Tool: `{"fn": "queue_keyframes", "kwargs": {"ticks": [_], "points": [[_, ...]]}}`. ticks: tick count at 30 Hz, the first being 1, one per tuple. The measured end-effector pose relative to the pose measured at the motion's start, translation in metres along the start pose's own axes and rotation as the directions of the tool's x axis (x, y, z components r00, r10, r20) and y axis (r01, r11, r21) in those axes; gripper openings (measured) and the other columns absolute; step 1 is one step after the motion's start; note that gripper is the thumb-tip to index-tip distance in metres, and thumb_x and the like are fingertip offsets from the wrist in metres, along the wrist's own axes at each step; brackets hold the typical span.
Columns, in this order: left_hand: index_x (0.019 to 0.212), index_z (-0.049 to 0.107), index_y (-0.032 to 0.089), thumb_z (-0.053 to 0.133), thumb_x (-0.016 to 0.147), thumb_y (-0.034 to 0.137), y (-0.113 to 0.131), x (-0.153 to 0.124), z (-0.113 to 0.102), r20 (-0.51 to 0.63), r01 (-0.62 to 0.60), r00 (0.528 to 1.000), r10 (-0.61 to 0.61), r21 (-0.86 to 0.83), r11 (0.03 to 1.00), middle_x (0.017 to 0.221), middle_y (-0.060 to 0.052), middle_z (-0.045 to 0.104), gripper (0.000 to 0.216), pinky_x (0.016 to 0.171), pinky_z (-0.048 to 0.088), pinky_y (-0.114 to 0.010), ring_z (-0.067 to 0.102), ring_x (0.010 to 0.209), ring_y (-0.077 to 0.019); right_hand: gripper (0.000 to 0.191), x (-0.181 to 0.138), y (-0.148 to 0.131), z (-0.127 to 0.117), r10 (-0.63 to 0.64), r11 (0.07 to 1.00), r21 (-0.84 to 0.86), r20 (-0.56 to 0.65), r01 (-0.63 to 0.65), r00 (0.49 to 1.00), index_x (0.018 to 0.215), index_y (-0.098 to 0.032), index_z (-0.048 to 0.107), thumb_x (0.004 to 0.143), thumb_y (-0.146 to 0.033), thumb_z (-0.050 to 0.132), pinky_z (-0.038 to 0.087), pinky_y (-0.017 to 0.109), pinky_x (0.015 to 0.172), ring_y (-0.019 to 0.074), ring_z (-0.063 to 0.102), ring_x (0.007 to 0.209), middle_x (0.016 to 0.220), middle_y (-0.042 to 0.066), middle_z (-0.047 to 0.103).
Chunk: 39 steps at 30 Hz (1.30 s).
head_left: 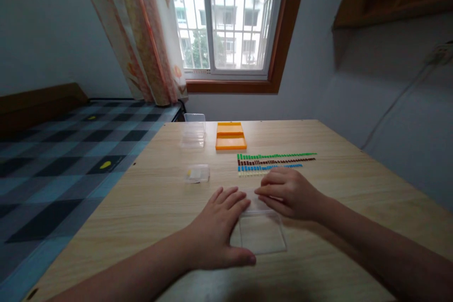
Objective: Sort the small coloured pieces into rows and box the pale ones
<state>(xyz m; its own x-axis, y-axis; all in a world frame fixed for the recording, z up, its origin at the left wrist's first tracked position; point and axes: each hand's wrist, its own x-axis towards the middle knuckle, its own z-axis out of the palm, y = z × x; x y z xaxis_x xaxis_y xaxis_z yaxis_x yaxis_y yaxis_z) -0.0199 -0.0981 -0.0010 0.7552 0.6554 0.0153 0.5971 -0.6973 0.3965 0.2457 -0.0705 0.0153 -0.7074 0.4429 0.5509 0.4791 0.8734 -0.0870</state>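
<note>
Right grip (288, 193), clear case (264, 233) beneath fingertips

Left hand (217, 232) spread palm-down, right hand (288, 192) curled close beside it

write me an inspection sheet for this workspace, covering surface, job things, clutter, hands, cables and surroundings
Surface: pale wood-look table, dark marks near some edges
Job's things: open clear case lying between the hands; four rows of small pieces beyond it, green, dark brown, blue and pale
Clutter: orange case, clear container and small clear box farther back
Left hand: spread, palm down, over the clear case's left side
Right hand: fingers bent over the case's far half; grip unclear
Cables: one thin cable along the right wall; none seen on the tabletop
Surroundings: barred window, curtain, checked bed, wall shelf
</note>
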Motion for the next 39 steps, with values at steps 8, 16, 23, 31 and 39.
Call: {"fn": "queue_keyframes", "kwargs": {"ticks": [8, 16, 23, 31, 39], "points": [[0.151, 0.049, 0.017, 0.076, 0.071, 0.077, -0.001, 0.001, 0.002, -0.022, -0.018, 1.0, 0.018, -0.012, 1.0, 0.157, -0.021, 0.045, 0.103, 0.122, 0.017, -0.071, 0.034, 0.149, -0.0456, 0.02, 0.059, 0.02, 0.018, 0.422, 0.905, -0.181, 0.272, -0.385, 0.865, 0.105, -0.024, 0.081, 0.096, -0.028, 0.064, 0.045, 0.025, 0.082, 0.0169, 0.064, 0.097, 0.102, 0.005, 0.071], [0.149, 0.052, 0.016, 0.07, 0.073, 0.083, 0.005, 0.001, 0.001, -0.041, -0.015, 0.999, 0.014, -0.035, 0.999, 0.155, -0.022, 0.048, 0.102, 0.121, 0.019, -0.073, 0.036, 0.147, -0.047, 0.023, 0.064, 0.023, 0.043, 0.513, 0.857, -0.227, 0.292, -0.462, 0.807, 0.105, -0.023, 0.081, 0.093, -0.029, 0.063, 0.048, 0.025, 0.079, 0.0181, 0.066, 0.095, 0.105, 0.006, 0.07], [0.15, 0.051, 0.015, 0.074, 0.071, 0.08, 0.005, 0.002, 0.001, -0.033, -0.01, 0.999, 0.01, -0.025, 1.0, 0.156, -0.021, 0.046, 0.105, 0.121, 0.018, -0.072, 0.035, 0.148, -0.0472, 0.021, 0.071, 0.02, 0.045, 0.507, 0.862, -0.2, 0.308, -0.466, 0.805, 0.09, -0.024, 0.082, 0.091, -0.023, 0.061, 0.045, 0.023, 0.074, 0.0153, 0.065, 0.086, 0.098, 0.004, 0.072], [0.15, 0.05, 0.018, 0.072, 0.073, 0.079, 0.004, 0.002, 0.004, -0.054, -0.03, 0.998, 0.029, -0.016, 0.999, 0.157, -0.021, 0.045, 0.1, 0.121, 0.019, -0.07, 0.036, 0.148, -0.0451, 0.013, 0.04, -0.011, -0.006, 0.408, 0.904, 0.048, 0.195, -0.424, 0.892, 0.096, -0.024, 0.08, 0.093, -0.027, 0.068, 0.045, 0.025, 0.08, 0.0145, 0.065, 0.09, 0.093, 0.003, 0.07], [0.147, 0.052, 0.014, 0.07, 0.076, 0.079, 0.005, 0.002, 0.003, -0.042, -0.024, 0.999, 0.024, 0.0, 1.0, 0.156, -0.022, 0.046, 0.098, 0.122, 0.018, -0.069, 0.035, 0.148, -0.0446, 0.013, -0.006, -0.057, -0.001, 0.196, 0.953, 0.16, 0.327, -0.259, 0.924, 0.082, -0.021, 0.075, 0.091, -0.018, 0.066, 0.035, 0.026, 0.067, 0.0121, 0.055, 0.075, 0.081, 0.001, 0.064]]}}
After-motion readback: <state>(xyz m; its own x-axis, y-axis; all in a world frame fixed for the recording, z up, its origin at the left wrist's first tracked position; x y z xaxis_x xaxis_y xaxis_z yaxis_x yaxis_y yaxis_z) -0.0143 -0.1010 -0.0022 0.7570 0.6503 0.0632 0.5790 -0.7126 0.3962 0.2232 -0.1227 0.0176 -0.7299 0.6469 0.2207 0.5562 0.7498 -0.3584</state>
